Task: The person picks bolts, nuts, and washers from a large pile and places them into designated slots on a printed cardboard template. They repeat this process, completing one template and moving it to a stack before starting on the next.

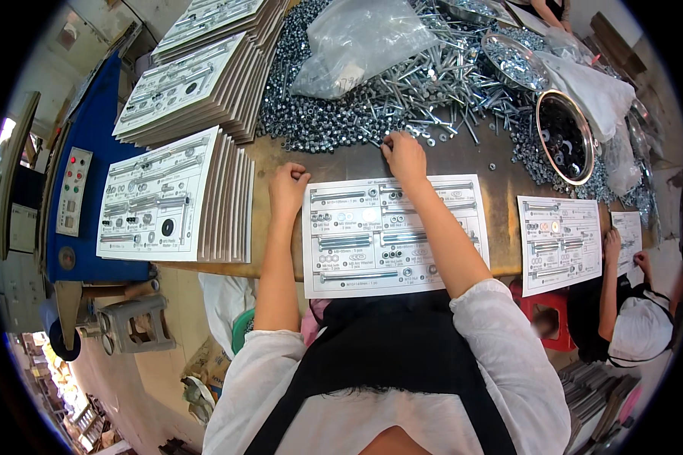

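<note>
Stacks [163, 189] flank your left hand [287, 188], its fingers curled together beside the card [395, 235], which overhangs the near edge of the counter [334, 164]. Open room separates card and nuts [311, 136]; your right hand [404, 159] bends its fingers at the nuts' edge. I cannot tell whether either pinches anything.

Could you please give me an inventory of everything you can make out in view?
Printed card: one, white, before the person
Other cards: two, white, right
Card stacks: three visible, white-topped, left
Nuts: many, silvery, heaped on the table
Bolts: many, silver, beyond the nuts
Plastic bag: one, clear, on the heap
Metal bowls: at least two, silver, upper right
Table: one, brownish, centre
Machine: one, blue, left
Grey stool: one, floor, left
Red stool: one, right
Co-workers: two, partly visible, right
Apron: one, black, on the person
Left hand: bare, near the card's upper left corner
Right hand: bare, by the nuts' near edge
</note>
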### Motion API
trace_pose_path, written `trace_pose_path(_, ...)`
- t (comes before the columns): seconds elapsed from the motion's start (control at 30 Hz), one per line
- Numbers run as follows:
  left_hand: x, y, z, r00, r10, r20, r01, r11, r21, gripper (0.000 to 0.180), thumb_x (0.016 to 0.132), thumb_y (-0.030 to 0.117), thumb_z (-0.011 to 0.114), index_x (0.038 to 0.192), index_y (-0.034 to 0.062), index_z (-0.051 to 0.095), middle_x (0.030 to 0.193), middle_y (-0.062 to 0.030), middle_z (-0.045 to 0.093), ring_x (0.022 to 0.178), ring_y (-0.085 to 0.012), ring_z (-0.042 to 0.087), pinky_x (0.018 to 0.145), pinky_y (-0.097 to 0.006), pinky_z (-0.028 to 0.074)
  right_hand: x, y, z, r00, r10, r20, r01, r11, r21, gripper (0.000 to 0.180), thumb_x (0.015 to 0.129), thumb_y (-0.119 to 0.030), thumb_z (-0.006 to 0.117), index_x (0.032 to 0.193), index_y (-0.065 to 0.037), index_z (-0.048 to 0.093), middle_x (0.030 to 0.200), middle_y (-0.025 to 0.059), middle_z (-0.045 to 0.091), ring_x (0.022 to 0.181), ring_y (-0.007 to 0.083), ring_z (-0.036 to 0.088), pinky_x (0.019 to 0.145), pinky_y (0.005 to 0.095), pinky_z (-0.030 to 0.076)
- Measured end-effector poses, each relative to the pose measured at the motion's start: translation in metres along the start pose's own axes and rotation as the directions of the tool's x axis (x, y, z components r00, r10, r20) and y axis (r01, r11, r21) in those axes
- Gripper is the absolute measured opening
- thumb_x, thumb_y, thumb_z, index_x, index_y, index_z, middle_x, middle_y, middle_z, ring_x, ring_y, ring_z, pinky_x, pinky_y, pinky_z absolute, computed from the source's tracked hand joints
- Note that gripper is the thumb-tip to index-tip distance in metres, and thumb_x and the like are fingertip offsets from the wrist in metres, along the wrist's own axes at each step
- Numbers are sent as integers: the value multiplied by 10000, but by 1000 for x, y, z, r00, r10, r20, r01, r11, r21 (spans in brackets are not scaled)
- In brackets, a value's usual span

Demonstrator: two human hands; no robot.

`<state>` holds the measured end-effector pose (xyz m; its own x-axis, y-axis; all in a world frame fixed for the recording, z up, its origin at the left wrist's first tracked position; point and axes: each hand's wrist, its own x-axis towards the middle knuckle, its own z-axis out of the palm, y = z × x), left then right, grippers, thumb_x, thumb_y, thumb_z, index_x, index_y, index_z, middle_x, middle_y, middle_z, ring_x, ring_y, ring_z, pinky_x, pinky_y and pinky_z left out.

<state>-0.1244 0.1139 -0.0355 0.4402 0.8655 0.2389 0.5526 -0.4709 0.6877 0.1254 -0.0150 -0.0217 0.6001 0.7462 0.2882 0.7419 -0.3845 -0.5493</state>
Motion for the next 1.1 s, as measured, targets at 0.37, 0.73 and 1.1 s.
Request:
trace_pose_path(0.37, -46, 44, -53, 975, -54, 216, 152, 872, -465, 318, 807, -14, 731, 1118, 9, 665, 850, -20, 652, 755, -101, 578, 709, -247, 500, -46, -59, -56, 982, -121, 147, 33, 870, 491, 179, 824, -119, 729, 983, -38, 716, 882, 144, 674, 802, 305, 673, 720, 392, 534)
trace_pose_path(0.73, -164, 47, -76, 950, 85, 302, -16, 974, -226, 329, 820, -33, 709, 1135, 20, 634, 992, -109, 645, 902, -217, 664, 802, -309, 526, -187, -100, -22, 878, -385, 285, 265, 886, 380, 156, 845, -127, 712, 987, -96, 656, 917, 89, 604, 779, 319, 648, 661, 411, 536)
trace_pose_path(1.1, -164, 45, -73, 979, 64, 193, -31, 984, -174, 238, 851, 7, 698, 1084, 22, 653, 966, -101, 661, 824, -204, 663, 736, -315, 528, -175, -101, -46, 917, -261, 302, 98, 881, 463, 155, 881, -129, 680, 1030, -89, 659, 960, 94, 630, 801, 285, 659, 676, 369, 548)
